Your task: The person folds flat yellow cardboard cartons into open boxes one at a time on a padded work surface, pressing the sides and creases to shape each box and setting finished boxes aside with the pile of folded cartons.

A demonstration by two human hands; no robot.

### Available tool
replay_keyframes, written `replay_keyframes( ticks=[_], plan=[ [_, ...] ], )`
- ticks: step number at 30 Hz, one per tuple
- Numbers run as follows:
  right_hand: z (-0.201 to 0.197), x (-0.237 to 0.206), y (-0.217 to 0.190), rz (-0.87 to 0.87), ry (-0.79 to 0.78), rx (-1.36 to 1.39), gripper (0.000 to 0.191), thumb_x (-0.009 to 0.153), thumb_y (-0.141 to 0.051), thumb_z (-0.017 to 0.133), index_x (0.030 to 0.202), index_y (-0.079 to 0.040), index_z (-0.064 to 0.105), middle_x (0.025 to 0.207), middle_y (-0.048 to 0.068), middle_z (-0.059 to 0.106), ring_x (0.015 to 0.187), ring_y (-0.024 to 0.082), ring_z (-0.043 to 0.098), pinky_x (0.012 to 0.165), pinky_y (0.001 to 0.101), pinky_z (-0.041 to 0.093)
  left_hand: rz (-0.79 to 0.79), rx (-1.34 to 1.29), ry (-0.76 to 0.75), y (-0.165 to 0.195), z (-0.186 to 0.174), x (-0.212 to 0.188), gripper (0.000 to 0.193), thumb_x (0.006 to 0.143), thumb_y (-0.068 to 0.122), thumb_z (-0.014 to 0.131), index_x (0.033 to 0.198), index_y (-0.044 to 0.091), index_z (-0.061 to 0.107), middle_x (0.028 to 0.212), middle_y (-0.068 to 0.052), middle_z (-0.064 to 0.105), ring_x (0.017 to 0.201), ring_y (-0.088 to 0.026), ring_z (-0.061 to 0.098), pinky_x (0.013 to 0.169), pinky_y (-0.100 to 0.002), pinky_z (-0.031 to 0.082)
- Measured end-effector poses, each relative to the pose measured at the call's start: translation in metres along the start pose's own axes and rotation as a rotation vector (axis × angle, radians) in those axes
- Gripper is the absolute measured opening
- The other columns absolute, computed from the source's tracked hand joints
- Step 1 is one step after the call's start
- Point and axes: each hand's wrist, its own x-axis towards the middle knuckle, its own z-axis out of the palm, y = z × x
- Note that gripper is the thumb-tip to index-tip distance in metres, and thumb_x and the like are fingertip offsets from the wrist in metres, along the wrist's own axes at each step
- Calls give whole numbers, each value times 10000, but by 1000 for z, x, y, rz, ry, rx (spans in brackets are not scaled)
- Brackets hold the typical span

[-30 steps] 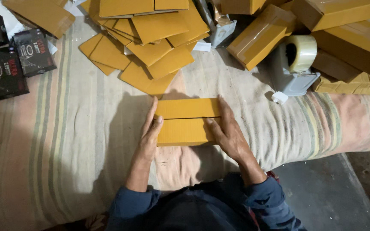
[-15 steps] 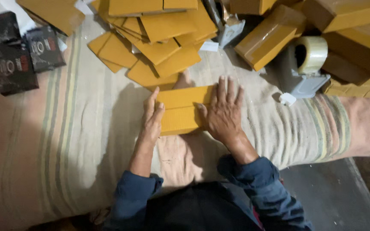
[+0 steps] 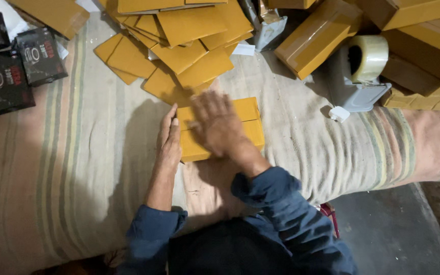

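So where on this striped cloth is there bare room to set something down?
Bare striped cloth lies left of the left hand, below the black packets. Another patch lies right of the yellow cardboard box, below the tape dispenser. The top edge is crowded with flat yellow envelopes.

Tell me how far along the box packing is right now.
Done: taped yellow boxes sit stacked at the back. In hand: the left hand steadies the yellow box while the right hand presses flat on its top. Left: flat yellow blanks, black packets and the tape dispenser lie untouched.
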Motion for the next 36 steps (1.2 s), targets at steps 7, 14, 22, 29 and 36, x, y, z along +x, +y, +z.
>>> replay_keyframes(
  ticks=[7, 14, 22, 29, 36],
  plan=[
    [-10, -33, 52, 255, 136, 66, 682, 1037, -464, 372, 1561, -30, 328, 1610, 320, 245, 1498, 478, 175, 1184, 548, 187, 170, 453, 10, 15, 1, 1, 559, 1096, 361, 367, 1542, 33, 442, 1555, -228, 455, 1458, -362, 404, 1209, -467, 317],
    [-1, -41, 43, 103, 284, 135, 621, 1069, -360, 433, 1532, 52, 390, 1574, 408, 262, 1491, 537, 229, 1220, 517, 217, 298, 1140, -98, 64, 34, 9, 543, 1032, 382, 449, 1479, 77, 493, 1482, -260, 477, 1413, -455, 356, 1141, -698, 178],
    [-4, -39, 49, 20, 270, 64, 602, 1064, -294, 437, 1514, 103, 389, 1567, 378, 330, 1506, 545, 231, 1259, 522, 184, 156, 1161, -260, 87, 66, 26, 492, 1082, 405, 377, 1455, 115, 513, 1411, -217, 559, 1417, -407, 446, 1233, -713, 95],
    [-2, -49, 48, 110, 332, 201, 601, 1025, -237, 516, 1479, 124, 359, 1558, 408, 290, 1453, 552, 316, 1202, 507, 286, 178, 1165, -315, 68, 39, 44, 563, 1068, 478, 252, 1455, 134, 474, 1495, -263, 412, 1416, -475, 305, 1144, -693, 11],
    [11, -56, 53, 212, 377, 382, 635, 950, -68, 502, 1529, 113, 313, 1587, 384, 311, 1275, 517, 545, 1059, 477, 489, 19, 1283, -218, 62, 24, 38, 599, 1068, 469, 259, 1520, 112, 424, 1572, -276, 339, 1511, -447, 167, 1161, -685, -43]
  ],
)
